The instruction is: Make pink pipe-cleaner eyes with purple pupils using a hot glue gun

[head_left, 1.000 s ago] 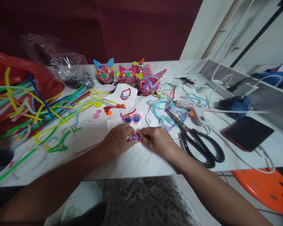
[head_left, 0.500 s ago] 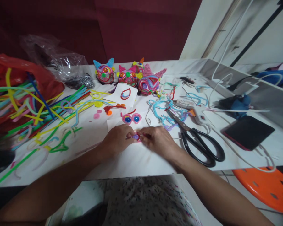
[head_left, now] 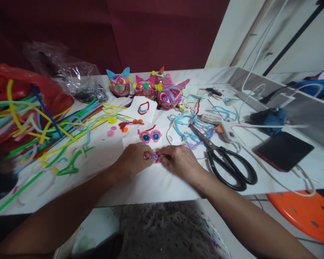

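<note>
Between my fingertips, low over the white paper, is a small coiled pipe-cleaner piece (head_left: 154, 157) in purple with pink and red around it. My left hand (head_left: 136, 157) pinches it from the left, and my right hand (head_left: 178, 158) grips its right side; the fingers cover much of it. Just beyond them lies a pair of pink pipe-cleaner rings with blue centres (head_left: 150, 136), with a red strand above. A paper sheet (head_left: 149, 117) behind carries a red, white and blue teardrop shape (head_left: 143, 108).
Several colourful animal heads (head_left: 145, 90) stand at the back. Pipe cleaners (head_left: 43, 118) spread across the left beside a red bag (head_left: 21, 81). On the right lie black-handled scissors (head_left: 226, 165), a white glue gun (head_left: 228, 131) with cable, and a dark tablet-like object (head_left: 284, 151).
Both hands stay in the same place around the coiled piece. The fingers shift slightly, and a little more of the purple coil shows.
</note>
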Available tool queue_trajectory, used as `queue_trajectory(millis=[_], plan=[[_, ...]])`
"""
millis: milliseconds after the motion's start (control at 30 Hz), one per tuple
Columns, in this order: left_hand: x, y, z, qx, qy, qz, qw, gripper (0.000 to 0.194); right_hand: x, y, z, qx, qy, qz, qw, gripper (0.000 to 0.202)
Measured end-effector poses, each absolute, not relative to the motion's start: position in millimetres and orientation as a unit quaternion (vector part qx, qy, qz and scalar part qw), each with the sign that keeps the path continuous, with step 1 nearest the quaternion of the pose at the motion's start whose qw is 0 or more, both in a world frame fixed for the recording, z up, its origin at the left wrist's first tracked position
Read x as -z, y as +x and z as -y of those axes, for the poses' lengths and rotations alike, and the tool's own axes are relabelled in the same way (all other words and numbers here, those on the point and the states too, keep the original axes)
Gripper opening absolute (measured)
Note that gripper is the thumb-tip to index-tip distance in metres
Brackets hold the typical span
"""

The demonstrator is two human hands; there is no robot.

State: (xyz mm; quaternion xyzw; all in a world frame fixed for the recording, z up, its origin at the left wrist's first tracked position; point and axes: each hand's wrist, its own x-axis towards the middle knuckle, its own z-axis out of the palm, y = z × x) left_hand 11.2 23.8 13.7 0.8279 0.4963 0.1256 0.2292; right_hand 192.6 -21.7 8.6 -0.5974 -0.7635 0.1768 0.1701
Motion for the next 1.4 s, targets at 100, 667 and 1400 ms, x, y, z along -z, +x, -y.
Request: queue_trajectory(millis=[100,667,1400], plan=[[-13,10,-24,-0.123,0.832,-0.496,0.216,0.01,-8,193,21,-0.181,-0.593,0.765,0.174,0.03],[-17,10,-17,-0.082,0.874,-0.462,0.129,0.012,-6,209,26,-0.136,-0.592,0.758,0.236,0.026],[-11,5,-17,-0.083,0.886,-0.435,0.137,0.01,-16,221,43,-0.075,-0.541,0.783,0.299,0.027]])
